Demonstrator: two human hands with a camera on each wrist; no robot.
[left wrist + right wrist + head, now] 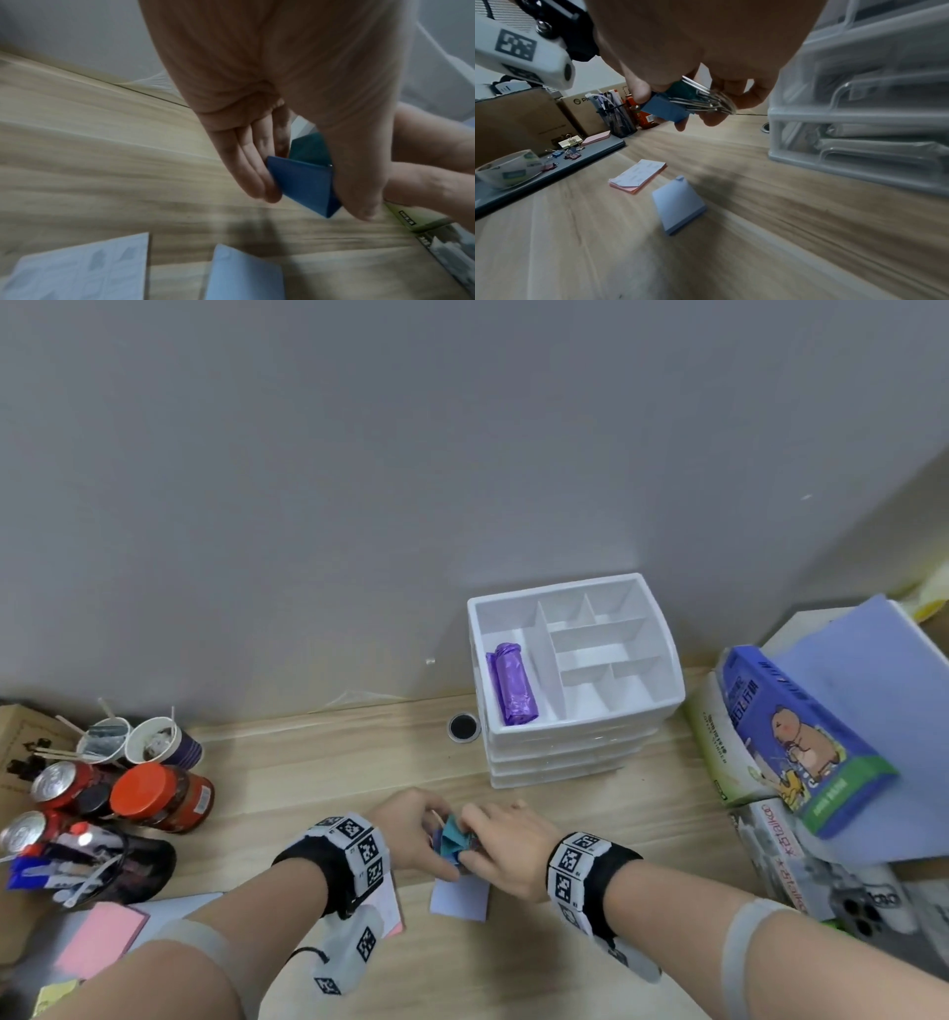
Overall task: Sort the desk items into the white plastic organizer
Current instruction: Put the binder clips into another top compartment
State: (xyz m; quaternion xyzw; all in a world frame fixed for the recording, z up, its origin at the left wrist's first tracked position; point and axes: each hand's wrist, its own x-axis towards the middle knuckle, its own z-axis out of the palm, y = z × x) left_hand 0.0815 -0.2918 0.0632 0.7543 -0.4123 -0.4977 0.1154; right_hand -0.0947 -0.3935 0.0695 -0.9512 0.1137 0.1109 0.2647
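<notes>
The white plastic organizer (662,670) stands at the back of the desk against the wall, on a stack of drawers (859,121). A purple roll (513,685) lies in its long left compartment; the other compartments look empty. In front of it, above the desk, both hands hold a small bunch of binder clips (452,837). My left hand (316,203) pinches the blue clip (303,182) between fingers and thumb, with a teal clip (311,148) behind it. My right hand (680,107) grips the same bunch, its metal handles (706,101) fanned out under the fingers.
A pale blue note pad (458,898) lies just below the hands, and a pink pad (639,178) lies to its left. Cans, a red-lidded jar (159,798), cups and a mesh pen holder (102,865) crowd the left. Tissue packs (801,742) and a phone (868,911) sit right. More small clips (564,152) and tape (508,170) lie near left.
</notes>
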